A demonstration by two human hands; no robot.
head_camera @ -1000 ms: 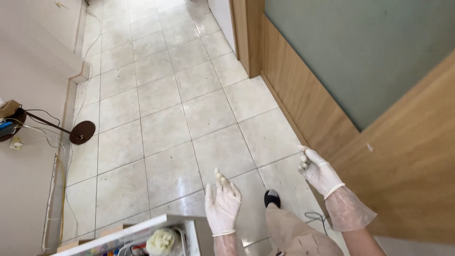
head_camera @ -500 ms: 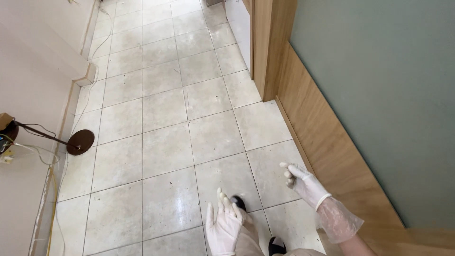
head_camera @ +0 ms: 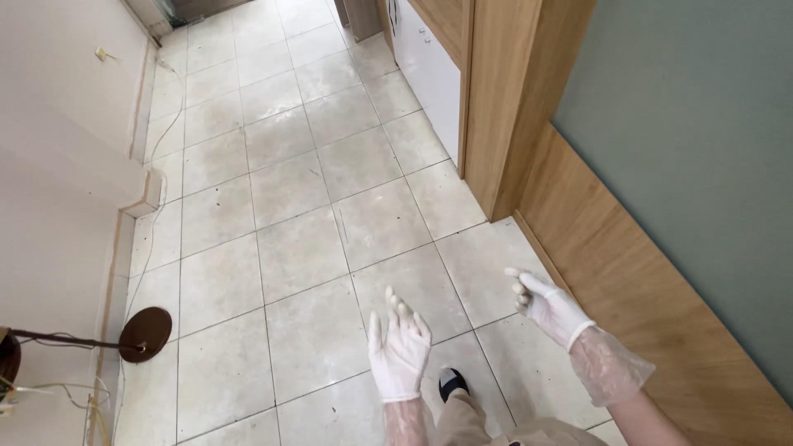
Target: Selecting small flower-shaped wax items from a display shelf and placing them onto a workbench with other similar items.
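Note:
My left hand (head_camera: 398, 347) wears a white glove and hangs low in the middle of the view, fingers straight and slightly apart, holding nothing. My right hand (head_camera: 547, 304), also gloved with a clear plastic sleeve over the forearm, is out to the right near the wooden wall panel (head_camera: 628, 289), fingers loosely curled and empty. Below the hands my beige trouser leg and a dark shoe (head_camera: 451, 384) step on the pale tiled floor (head_camera: 289, 215).
A wooden door frame (head_camera: 504, 99) and a white cabinet (head_camera: 429, 74) stand along the right. A grey-green wall panel (head_camera: 702, 149) fills the upper right. A round brown stand base (head_camera: 144, 334) with cables sits at the left by a white wall (head_camera: 58, 149).
The view has moved forward along the corridor and the stand base has slid to the lower left. Both hands have lifted a little higher in view and stay empty.

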